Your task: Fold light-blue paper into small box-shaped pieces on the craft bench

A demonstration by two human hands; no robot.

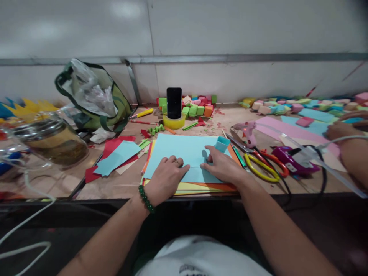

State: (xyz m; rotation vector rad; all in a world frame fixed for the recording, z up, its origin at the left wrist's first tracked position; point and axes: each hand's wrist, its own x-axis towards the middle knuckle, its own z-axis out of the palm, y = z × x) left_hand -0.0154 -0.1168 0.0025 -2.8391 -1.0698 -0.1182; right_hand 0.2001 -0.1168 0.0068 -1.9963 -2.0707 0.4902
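A light blue paper sheet (181, 147) lies on top of a stack of coloured paper at the table's front edge. My left hand (169, 172), with a green bead bracelet at the wrist, rests on the sheet's lower left, thumb stretched to the right. Facing it, my right hand (222, 165) lies over the right part, thumb and forefinger apart. Between the thumbs a faint line shows on the blue paper; whether it is a fold or a separate piece I cannot tell. Just beyond my right hand sits a small folded blue paper box (222, 144).
Right of the stack lie yellow-handled scissors (261, 166), a pink glue gun (249, 134) and a purple device (296, 161) with cables. Another person's arm (350, 142) reaches in there. A phone (174, 102) stands in a tape roll (174, 122). At left are paper scraps (117, 157) and a jar (51, 142).
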